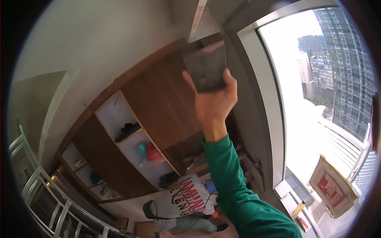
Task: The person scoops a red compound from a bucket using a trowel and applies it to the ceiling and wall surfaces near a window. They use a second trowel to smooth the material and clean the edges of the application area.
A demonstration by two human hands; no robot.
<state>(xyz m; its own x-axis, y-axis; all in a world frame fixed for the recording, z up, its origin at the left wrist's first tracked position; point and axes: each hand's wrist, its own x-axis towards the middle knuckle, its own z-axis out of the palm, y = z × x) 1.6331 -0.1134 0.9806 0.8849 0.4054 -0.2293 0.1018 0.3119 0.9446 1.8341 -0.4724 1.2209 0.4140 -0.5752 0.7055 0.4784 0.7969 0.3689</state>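
A person's right hand [216,104], in a green sleeve [234,178], reaches up holding a flat, dark grey, roughly square plate [205,65], blurred, its material unclear. The grip pinches the plate by its sides: thumb along the right edge, a finger along the left, other fingers hidden behind. The left hand is out of view. Beyond the grip stands a brown wooden cabinet [158,103]; to its right, a large bright window [291,79]; below, a person in a pale printed shirt [190,200]. The step in hand seems to be holding the plate aloft; moving it further calls for a firm pinch and level wrist.
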